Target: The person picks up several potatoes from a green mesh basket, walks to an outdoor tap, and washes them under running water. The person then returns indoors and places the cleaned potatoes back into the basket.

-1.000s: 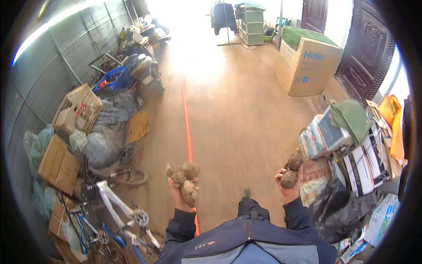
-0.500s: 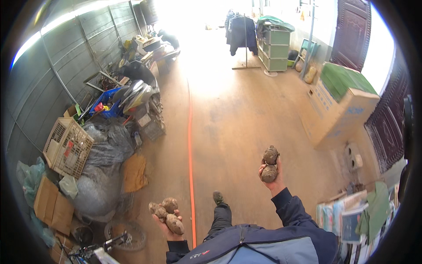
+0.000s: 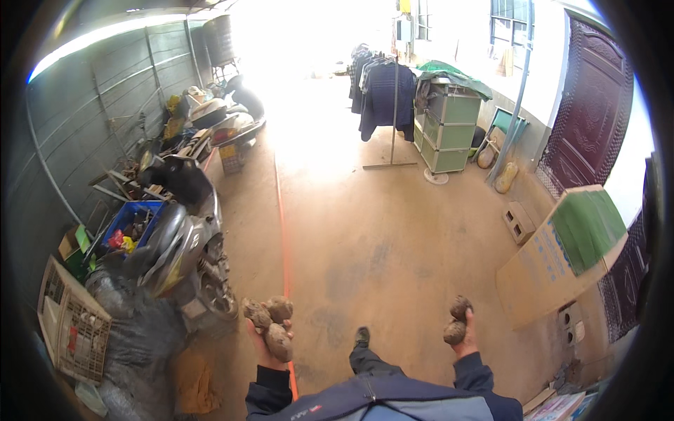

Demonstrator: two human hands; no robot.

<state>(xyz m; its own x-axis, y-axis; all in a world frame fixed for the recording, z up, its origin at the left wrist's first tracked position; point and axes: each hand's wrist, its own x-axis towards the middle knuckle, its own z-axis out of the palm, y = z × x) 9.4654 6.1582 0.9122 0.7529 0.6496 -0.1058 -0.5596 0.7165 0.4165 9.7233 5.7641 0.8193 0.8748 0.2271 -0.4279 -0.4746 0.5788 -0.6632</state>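
Note:
Three lumpy brown tubers (image 3: 279, 344), coated in dry soil, are bunched in my left hand (image 3: 262, 344). The fingers curl under and around them, and the hand is held out at the left of my body. On the other side, my right hand (image 3: 468, 342) grips two more soil-covered tubers (image 3: 454, 332), one above the other. Both hands are raised in front of me, well apart. Which tuber kind they are, I cannot tell. My shoe (image 3: 362, 335) shows on the floor between the hands.
An orange hose (image 3: 283, 238) runs along the floor at left. Beside it stand a scooter (image 3: 179, 245), a blue crate (image 3: 135, 223) and a beige crate (image 3: 88, 344). To the right is a cardboard box (image 3: 530, 281). Ahead are a clothes rack (image 3: 393, 105) and green drawers (image 3: 449, 144).
My view has shifted forward along the floor, and the scooter, box and drawers appear nearer. Both hands keep hold of their tubers; the right hand sits lower in the picture.

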